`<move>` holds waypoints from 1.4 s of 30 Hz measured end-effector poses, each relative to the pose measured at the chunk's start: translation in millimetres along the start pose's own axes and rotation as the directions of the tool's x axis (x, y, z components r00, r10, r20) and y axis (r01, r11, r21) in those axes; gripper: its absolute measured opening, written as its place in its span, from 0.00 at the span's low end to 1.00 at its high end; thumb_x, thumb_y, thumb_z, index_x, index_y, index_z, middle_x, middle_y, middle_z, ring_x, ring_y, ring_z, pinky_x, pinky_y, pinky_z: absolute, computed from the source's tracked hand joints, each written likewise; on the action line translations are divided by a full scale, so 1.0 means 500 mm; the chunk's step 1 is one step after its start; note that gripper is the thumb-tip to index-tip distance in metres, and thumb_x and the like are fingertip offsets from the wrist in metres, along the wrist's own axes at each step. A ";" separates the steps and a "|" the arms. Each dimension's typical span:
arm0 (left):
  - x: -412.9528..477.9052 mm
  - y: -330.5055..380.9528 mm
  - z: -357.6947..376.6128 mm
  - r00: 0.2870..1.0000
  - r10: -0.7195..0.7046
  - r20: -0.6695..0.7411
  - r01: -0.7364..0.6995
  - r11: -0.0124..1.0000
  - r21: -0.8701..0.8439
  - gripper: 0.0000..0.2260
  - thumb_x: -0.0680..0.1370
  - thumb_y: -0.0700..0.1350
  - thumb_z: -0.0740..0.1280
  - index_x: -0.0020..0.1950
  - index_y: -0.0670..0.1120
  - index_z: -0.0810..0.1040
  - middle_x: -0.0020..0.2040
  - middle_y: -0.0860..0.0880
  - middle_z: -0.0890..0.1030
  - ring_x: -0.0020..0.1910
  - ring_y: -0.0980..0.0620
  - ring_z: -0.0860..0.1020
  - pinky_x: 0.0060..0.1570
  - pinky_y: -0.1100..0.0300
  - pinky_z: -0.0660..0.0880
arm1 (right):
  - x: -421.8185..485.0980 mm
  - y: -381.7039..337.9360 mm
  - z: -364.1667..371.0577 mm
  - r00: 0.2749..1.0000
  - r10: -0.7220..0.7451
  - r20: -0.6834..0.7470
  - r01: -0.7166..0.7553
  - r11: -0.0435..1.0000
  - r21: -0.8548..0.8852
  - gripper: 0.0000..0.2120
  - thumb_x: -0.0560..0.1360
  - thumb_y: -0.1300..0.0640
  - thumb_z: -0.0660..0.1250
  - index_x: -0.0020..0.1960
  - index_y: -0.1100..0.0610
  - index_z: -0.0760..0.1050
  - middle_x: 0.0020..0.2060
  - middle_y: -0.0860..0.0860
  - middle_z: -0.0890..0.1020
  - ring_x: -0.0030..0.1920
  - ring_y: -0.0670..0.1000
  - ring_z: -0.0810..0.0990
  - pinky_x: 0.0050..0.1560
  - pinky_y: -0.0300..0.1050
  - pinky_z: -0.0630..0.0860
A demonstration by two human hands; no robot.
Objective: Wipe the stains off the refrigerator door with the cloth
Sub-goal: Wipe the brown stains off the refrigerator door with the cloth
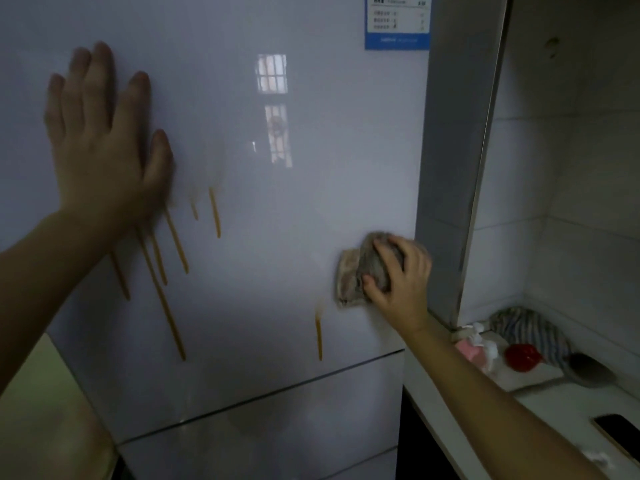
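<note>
Here crumpled cloth [367,271] presses glossy door [277,237], streaky stains [166,282].

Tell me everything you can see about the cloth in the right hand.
The cloth is a crumpled rag, grey and fuzzy on top with a paler beige layer showing at its left edge. The right hand grips it and presses it against the refrigerator door, near the door's right edge, above and right of one yellow drip stain.
</note>
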State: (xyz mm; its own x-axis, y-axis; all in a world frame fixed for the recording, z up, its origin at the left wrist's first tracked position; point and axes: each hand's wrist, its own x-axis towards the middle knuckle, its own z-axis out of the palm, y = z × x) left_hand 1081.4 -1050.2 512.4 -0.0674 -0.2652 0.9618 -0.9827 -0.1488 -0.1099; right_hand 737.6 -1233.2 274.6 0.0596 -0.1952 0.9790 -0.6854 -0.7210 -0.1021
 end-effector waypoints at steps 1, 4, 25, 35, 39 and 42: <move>0.001 -0.003 0.006 1.000 -0.006 -0.001 0.006 1.000 0.000 0.25 0.82 0.54 0.55 0.78 0.49 0.59 0.82 0.41 0.53 0.81 0.39 0.51 0.79 0.38 0.52 | -0.025 0.005 0.001 1.000 -0.003 0.013 0.003 1.000 0.002 0.26 0.78 0.44 0.66 0.73 0.53 0.70 0.68 0.58 0.72 0.66 0.62 0.74 0.69 0.62 0.67; 0.003 -0.009 0.018 1.000 -0.017 -0.003 0.017 1.000 0.004 0.26 0.82 0.57 0.52 0.79 0.51 0.57 0.83 0.45 0.51 0.82 0.42 0.50 0.78 0.38 0.54 | -0.043 0.014 -0.002 1.000 0.006 0.025 -0.006 1.000 0.017 0.25 0.77 0.45 0.66 0.72 0.53 0.71 0.67 0.58 0.72 0.66 0.61 0.73 0.68 0.60 0.68; 0.010 -0.001 -0.014 0.995 0.093 -0.036 -0.087 0.986 0.142 0.25 0.81 0.52 0.58 0.76 0.42 0.66 0.79 0.36 0.61 0.78 0.35 0.60 0.77 0.42 0.56 | 0.334 -0.118 -0.005 0.913 -0.405 -0.058 0.409 0.906 0.109 0.22 0.73 0.45 0.73 0.63 0.55 0.82 0.61 0.56 0.81 0.60 0.60 0.78 0.64 0.60 0.67; -0.038 -0.068 -0.083 0.995 -0.056 -0.078 0.068 0.986 0.154 0.24 0.81 0.53 0.57 0.74 0.41 0.70 0.78 0.38 0.63 0.77 0.37 0.63 0.74 0.41 0.62 | 0.600 -0.372 0.017 0.881 -0.421 -0.215 0.458 0.872 0.172 0.18 0.73 0.46 0.73 0.58 0.54 0.81 0.58 0.53 0.81 0.60 0.57 0.77 0.62 0.55 0.68; -0.125 -0.100 -0.085 0.981 -0.171 -0.089 0.183 0.970 0.158 0.25 0.81 0.53 0.58 0.73 0.41 0.70 0.77 0.38 0.65 0.76 0.37 0.65 0.72 0.43 0.64 | 0.645 -0.485 0.049 0.893 -0.351 -0.281 0.413 0.888 0.201 0.12 0.73 0.47 0.73 0.53 0.52 0.82 0.55 0.51 0.81 0.58 0.57 0.78 0.62 0.54 0.67; -0.188 -0.118 -0.077 0.976 -0.199 -0.092 0.211 0.965 0.154 0.24 0.81 0.52 0.59 0.73 0.40 0.71 0.77 0.37 0.65 0.76 0.36 0.65 0.74 0.45 0.61 | 0.625 -0.536 0.067 0.904 -0.334 -0.268 0.395 0.891 0.224 0.14 0.74 0.45 0.72 0.56 0.51 0.83 0.57 0.52 0.81 0.60 0.57 0.77 0.65 0.57 0.67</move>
State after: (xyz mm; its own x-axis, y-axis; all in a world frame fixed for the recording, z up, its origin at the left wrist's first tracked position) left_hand 1139.1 -979.7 438.2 0.1138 -0.1419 0.9833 -0.9363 -0.3464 0.0583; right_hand 964.3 -1123.1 602.0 0.0881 0.2420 0.9663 -0.4249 -0.8682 0.2562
